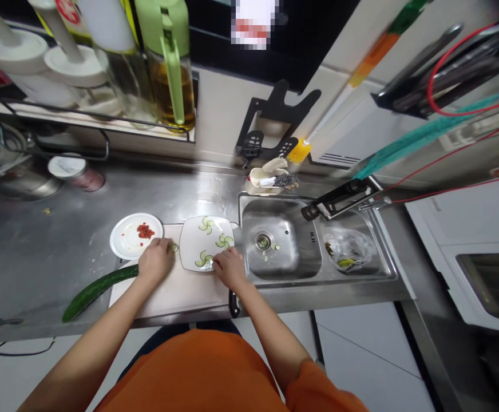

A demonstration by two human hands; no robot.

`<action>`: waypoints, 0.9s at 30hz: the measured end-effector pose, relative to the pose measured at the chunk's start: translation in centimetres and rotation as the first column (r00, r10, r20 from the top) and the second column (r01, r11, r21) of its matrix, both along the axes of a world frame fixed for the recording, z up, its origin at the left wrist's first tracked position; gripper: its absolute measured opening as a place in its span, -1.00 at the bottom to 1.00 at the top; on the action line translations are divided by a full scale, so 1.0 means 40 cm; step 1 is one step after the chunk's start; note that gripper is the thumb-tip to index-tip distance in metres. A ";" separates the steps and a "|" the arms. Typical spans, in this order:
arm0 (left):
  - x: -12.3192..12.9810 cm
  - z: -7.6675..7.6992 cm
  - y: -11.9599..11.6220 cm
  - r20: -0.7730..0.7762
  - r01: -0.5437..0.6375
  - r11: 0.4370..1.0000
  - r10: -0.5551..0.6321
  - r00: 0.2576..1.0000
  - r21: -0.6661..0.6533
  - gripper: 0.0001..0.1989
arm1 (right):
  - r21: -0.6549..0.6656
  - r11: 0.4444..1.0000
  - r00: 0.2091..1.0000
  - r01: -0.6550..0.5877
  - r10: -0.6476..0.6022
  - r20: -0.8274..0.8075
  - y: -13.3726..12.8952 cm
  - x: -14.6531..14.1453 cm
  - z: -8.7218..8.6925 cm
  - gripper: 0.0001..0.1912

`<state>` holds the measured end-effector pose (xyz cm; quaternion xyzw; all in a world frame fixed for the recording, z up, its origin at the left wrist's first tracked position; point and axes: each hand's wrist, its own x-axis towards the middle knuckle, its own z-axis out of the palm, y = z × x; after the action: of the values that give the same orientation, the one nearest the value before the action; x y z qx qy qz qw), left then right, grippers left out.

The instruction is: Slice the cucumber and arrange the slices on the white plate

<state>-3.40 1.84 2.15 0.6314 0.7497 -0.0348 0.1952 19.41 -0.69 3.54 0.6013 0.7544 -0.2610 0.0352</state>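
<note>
A white squarish plate (193,236) rests on the pale cutting board (167,294), with thin cucumber slices (206,224) laid in three pinwheel clusters. At the plate's near right edge, my right hand (231,268) pinches a cucumber slice beside the nearest cluster. My left hand (155,258) is left of the plate, its fingers closed around a cucumber slice (173,247) at the fingertips. A long cut cucumber (99,290) lies partly under the left hand's side. Behind that hand, a round white plate (123,237) holds small red pieces (145,230).
A black knife handle (233,304) sticks out by the board's right end. Right of it are the steel sink (294,257), with cucumber scraps near the drain, and a clear plastic bag (348,249). A can (78,171) and pot (30,177) stand back left, below a bottle rack (146,126).
</note>
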 end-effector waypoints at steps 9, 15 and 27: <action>-0.040 -0.011 0.010 0.064 0.023 0.999 -0.021 0.998 -0.030 -0.72 | -0.012 1.000 1.000 0.007 -0.007 -0.012 0.007 -0.009 -0.003 -0.76; -0.044 -0.010 0.012 0.144 0.019 0.999 -0.025 0.989 0.041 -0.65 | -0.002 1.000 0.999 0.010 -0.010 -0.032 0.009 -0.022 0.006 -0.77; -0.013 0.022 0.002 0.815 -0.154 0.980 0.190 0.547 -0.125 -0.53 | -0.006 0.983 0.854 0.185 -0.164 -0.494 0.062 -0.087 -0.020 -0.79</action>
<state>-3.93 1.92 3.04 0.4943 0.6292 0.2679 0.5367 15.95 1.77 2.75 0.5814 0.6860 -0.3919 -0.1942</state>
